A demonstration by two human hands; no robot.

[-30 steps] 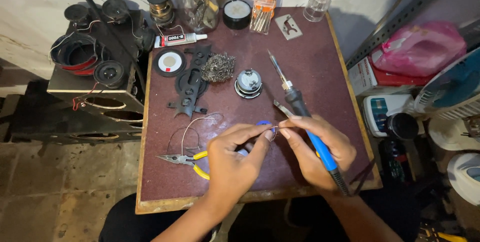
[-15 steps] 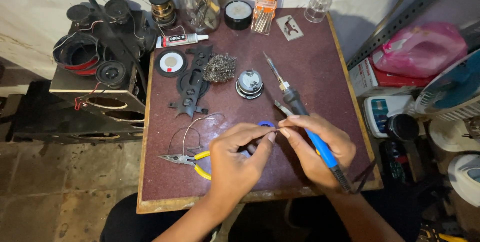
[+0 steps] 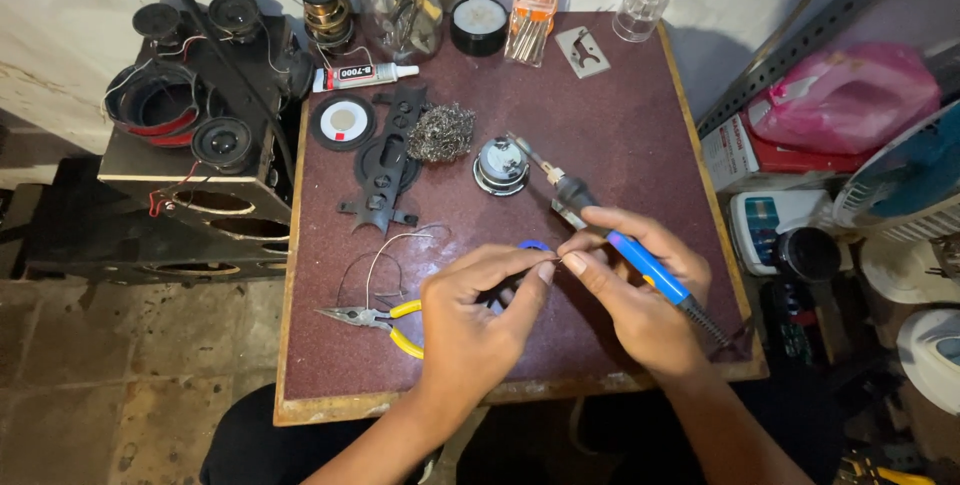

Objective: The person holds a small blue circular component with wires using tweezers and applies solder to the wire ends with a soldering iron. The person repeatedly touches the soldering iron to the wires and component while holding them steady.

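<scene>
A speckled maroon desk (image 3: 640, 125) carries a soldering iron (image 3: 620, 245) with a blue and black handle, pliers (image 3: 385, 323) with yellow grips, a grey tangle of wire wool (image 3: 440, 133), a black-and-white round disc (image 3: 343, 123) with a red centre, and a white glue tube (image 3: 365, 75) with a black cap.

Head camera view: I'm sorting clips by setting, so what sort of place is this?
Probably a small electronics repair bench: the right hand holds a soldering iron, yellow-handled pliers lie on the table, and loose speakers sit alongside.
</scene>
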